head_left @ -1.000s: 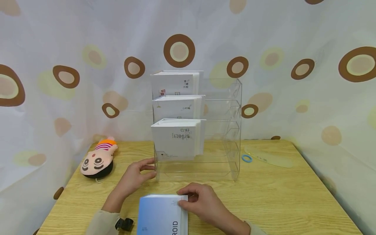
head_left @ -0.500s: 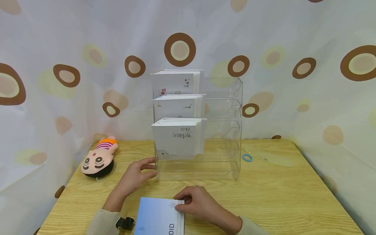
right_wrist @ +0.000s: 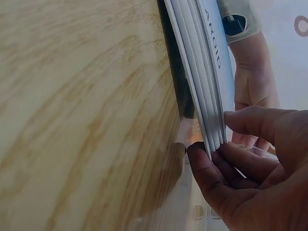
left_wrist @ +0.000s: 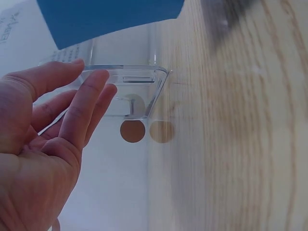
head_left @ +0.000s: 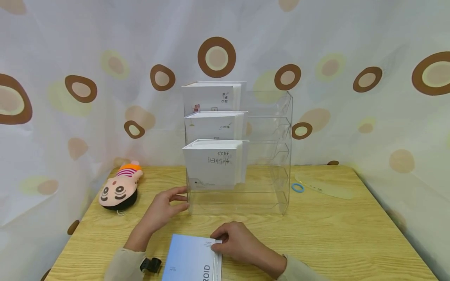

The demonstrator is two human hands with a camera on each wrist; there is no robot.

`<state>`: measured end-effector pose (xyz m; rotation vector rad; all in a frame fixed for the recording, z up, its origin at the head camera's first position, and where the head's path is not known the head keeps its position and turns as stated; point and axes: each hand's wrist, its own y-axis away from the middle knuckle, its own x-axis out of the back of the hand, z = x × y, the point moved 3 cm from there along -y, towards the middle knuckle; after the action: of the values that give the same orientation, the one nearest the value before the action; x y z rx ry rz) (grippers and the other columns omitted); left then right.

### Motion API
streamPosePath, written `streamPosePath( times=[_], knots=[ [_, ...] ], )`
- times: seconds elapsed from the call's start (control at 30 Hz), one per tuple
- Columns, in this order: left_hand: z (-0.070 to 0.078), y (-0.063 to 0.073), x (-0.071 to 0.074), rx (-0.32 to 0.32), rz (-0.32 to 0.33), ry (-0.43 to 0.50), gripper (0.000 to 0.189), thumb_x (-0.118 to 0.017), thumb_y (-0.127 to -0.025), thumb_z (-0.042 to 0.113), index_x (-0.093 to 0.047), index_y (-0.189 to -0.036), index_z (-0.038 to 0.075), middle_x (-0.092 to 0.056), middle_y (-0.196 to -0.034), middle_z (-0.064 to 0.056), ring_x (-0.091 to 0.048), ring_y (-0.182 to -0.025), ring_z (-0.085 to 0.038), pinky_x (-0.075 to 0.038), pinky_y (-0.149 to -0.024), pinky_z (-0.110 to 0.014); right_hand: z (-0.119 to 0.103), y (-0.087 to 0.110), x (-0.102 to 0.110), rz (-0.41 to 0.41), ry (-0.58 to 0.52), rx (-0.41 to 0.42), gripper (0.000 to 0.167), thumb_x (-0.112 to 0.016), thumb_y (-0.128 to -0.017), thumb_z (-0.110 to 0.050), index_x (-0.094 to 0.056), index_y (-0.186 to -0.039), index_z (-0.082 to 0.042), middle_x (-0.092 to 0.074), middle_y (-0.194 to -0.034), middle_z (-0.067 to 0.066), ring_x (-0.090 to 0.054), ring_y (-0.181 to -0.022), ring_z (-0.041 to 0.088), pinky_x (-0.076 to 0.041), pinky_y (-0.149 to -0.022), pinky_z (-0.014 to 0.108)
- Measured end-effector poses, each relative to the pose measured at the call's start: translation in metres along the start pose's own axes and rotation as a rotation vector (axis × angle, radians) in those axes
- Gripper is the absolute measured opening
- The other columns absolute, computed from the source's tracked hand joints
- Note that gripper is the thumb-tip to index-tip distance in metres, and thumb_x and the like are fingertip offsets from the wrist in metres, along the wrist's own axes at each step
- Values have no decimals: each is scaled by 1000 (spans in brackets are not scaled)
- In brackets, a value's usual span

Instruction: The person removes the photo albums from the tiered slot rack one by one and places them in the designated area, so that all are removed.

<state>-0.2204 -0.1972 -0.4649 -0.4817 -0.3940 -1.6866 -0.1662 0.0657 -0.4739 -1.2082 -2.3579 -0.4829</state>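
In the head view my right hand (head_left: 239, 244) pinches the top right corner of a thick blue photo album (head_left: 190, 253). The right wrist view shows its page edges (right_wrist: 199, 77) tilted up off the wood, thumb on the cover and fingers beneath. The album's lower part is cut off in the head view. My left hand (head_left: 163, 208) touches the lower left side of a clear acrylic rack (head_left: 239, 203), its fingers fairly straight in the left wrist view. Three white albums stand in the rack's upper tiers, the lowest a white album (head_left: 211, 168) with dark lettering.
On the left lies a plush doll (head_left: 121, 187). Right of the rack are a blue ring (head_left: 297, 187) and a flat translucent sheet (head_left: 327, 189). The wooden table (head_left: 334, 234) ends at a patterned curtain (head_left: 351, 39).
The blue album, in my right hand's grip, has shifted slightly toward me and to the left, and its top edge now slants. My left hand has stayed at the rack.
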Motion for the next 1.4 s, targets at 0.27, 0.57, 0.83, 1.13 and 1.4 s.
streamPosePath(
  times=[0.27, 0.57, 0.83, 1.13, 1.4],
  knots=[
    [0, 0, 0, 4, -5, 14, 57, -79, -105, 11, -62, -159, 6, -68, -156, -18, -73, -135, -38, -67, -99, -41, -4, -5, -1, -1, 21, -11, 22, -88, -91, -14, -86, -110, -2, -82, -97, 2, -63, -79, 0, -53, -71, 21],
    [-1, 1, 1, 1, -4, 10, 57, -79, -105, 12, -63, -159, 6, -69, -154, -18, -72, -135, -39, -67, -100, -46, -5, -8, -3, 33, 58, 2, 21, -89, -89, -13, -85, -107, -3, -80, -99, 3, -63, -83, 2, -54, -73, 21],
    [0, 1, 0, 7, -8, 16, 57, -79, -105, 13, -63, -159, 8, -69, -155, -17, -72, -135, -38, -67, -101, -46, -4, -9, -3, 54, 80, 6, 22, -89, -90, -14, -84, -109, -4, -81, -104, 5, -68, -89, 10, -56, -76, 23],
    [1, 1, 1, 18, 2, -2, 56, -79, -105, 13, -63, -159, 10, -71, -153, -15, -72, -135, -36, -67, -102, -46, -4, -8, -4, 73, 57, 3, 25, -89, -90, -13, -83, -111, -2, -80, -105, 6, -70, -91, 14, -57, -77, 23],
    [1, 2, 0, 14, -1, -5, 55, -79, -105, 12, -64, -159, 11, -70, -154, -15, -72, -135, -37, -67, -101, -46, -2, -7, -5, 118, 17, 2, 28, -88, -89, -11, -82, -113, 2, -81, -103, 7, -73, -92, 15, -59, -78, 23]
  ],
)
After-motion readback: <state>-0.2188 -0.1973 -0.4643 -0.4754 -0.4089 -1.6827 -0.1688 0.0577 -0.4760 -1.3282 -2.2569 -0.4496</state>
